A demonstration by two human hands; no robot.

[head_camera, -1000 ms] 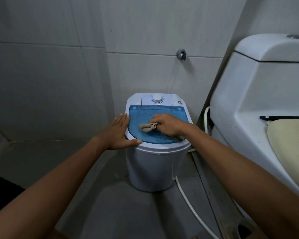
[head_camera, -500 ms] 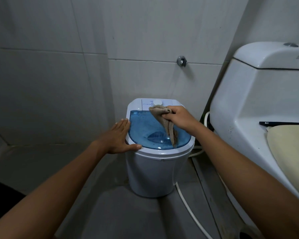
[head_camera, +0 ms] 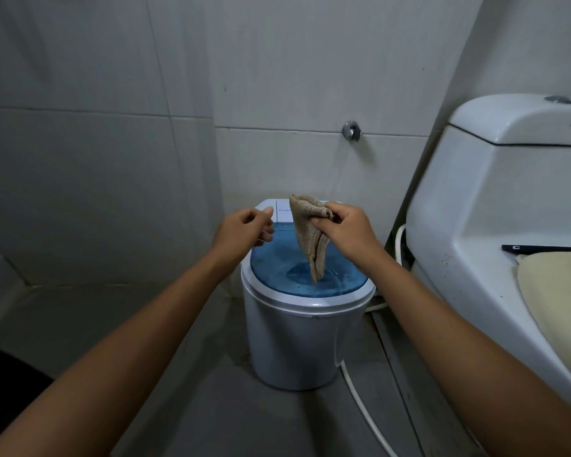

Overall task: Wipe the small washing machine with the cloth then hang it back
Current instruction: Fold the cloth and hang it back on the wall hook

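The right hand (head_camera: 342,230) pinches the cloth (head_camera: 310,235) so it dangles below the fingers, above the washing machine (head_camera: 297,338) lid; the left hand (head_camera: 241,230), fingers loosely curled and empty, reaches toward it, likely to refold.

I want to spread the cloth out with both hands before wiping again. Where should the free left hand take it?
Probably pinch the cloth at its free upper-left corner, coming from the left. The right hand grips the upper right edge, that corner sticks up clear, and the left hand hovers just beside it while the rest hangs in narrow folds.
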